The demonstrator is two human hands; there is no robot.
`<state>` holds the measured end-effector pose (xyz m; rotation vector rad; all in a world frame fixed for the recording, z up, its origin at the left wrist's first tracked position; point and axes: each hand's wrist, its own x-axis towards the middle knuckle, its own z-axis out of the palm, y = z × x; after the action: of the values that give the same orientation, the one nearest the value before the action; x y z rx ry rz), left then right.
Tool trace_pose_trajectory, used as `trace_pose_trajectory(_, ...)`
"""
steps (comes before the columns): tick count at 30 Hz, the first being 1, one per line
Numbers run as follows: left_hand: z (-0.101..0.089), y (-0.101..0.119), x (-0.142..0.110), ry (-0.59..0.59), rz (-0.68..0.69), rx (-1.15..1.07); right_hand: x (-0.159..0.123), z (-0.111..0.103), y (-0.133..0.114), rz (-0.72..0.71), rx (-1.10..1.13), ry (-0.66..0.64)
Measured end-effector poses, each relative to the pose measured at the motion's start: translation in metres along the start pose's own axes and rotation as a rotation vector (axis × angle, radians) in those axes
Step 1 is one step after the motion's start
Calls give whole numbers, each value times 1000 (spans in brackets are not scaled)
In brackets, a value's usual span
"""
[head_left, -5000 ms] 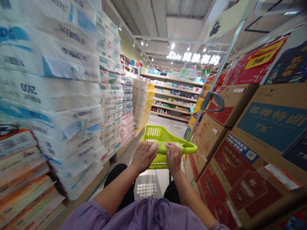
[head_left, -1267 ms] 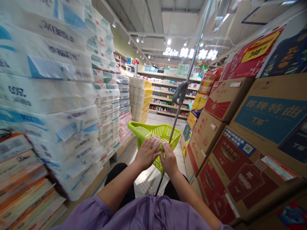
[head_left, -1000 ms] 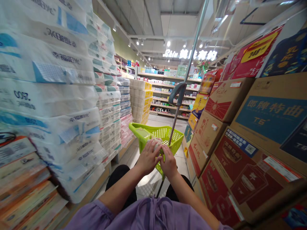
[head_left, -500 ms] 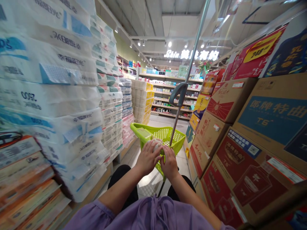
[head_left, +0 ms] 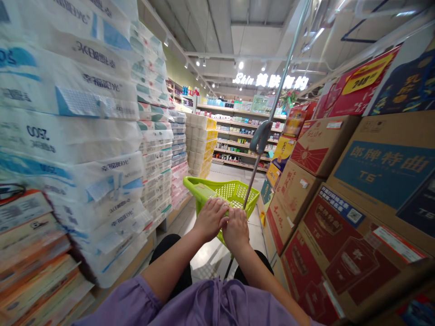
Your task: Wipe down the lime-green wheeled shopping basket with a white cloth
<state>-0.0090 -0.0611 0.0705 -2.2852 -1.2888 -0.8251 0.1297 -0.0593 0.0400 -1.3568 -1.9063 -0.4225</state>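
A lime-green shopping basket (head_left: pixel 194 186) with perforated sides stands right in front of my knees. My left hand (head_left: pixel 211 220) lies over its near end, fingers closed and curled over the edge. Against it, thumbs nearly touching, my right hand (head_left: pixel 235 229) is closed over the same end. A bit of pale crumpled material shows at my left fingertips, mostly hidden by the hands. A thin metal pole (head_left: pixel 282 86) rises slantwise at the basket's right side and carries a grey loop-shaped grip (head_left: pixel 260 137).
Tall stacks of white tissue packs (head_left: pixel 98 131) line the left side, with orange cartons (head_left: pixel 30 258) lower down. Stacked cardboard boxes (head_left: pixel 380 158) wall the right. A narrow tiled aisle (head_left: pixel 220 171) leads to stocked shelves (head_left: pixel 239 118) at the back.
My fingers have closed down over the basket's near end, covering most of the pale crumpled material seen between them before. The pole and its grip have shifted slightly to the right in view.
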Motion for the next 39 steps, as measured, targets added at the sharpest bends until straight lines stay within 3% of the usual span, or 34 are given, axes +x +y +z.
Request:
trace_pose_trajectory(6, -9, -23, 9, 21, -64, 64, -2, 1, 3, -91, 62, -4)
trace_pose_trajectory(12, -19, -10, 11, 45, -45, 49, -2, 10, 11, -118, 144, 89)
trace_pose_trajectory(18, -26, 3, -3, 60, 37, 77, -5, 1, 32, -261, 270, 193)
trace_pose_trajectory(21, -28, -1, -7, 55, 138, 74, -7, -2, 46, -298, 317, 223)
trace_pose_trajectory(23, -27, -9, -8, 64, 135, 78, -8, -1, 55, -277, 336, 213)
trace_pose_trajectory(27, -22, -35, -10, 152, -71, 88, -4, -3, 68, -153, 314, 144)
trace_pose_trajectory(30, -17, -44, -5, 181, -188, 87, 7, -14, 60, -15, 213, -9)
trace_pose_trajectory(35, -8, -28, 10, 129, -205, 113, 33, -28, 17, -10, 59, -295)
trace_pose_trajectory(39, -2, -22, 12, 95, -126, 152, 46, -19, 8, 0, 4, -297)
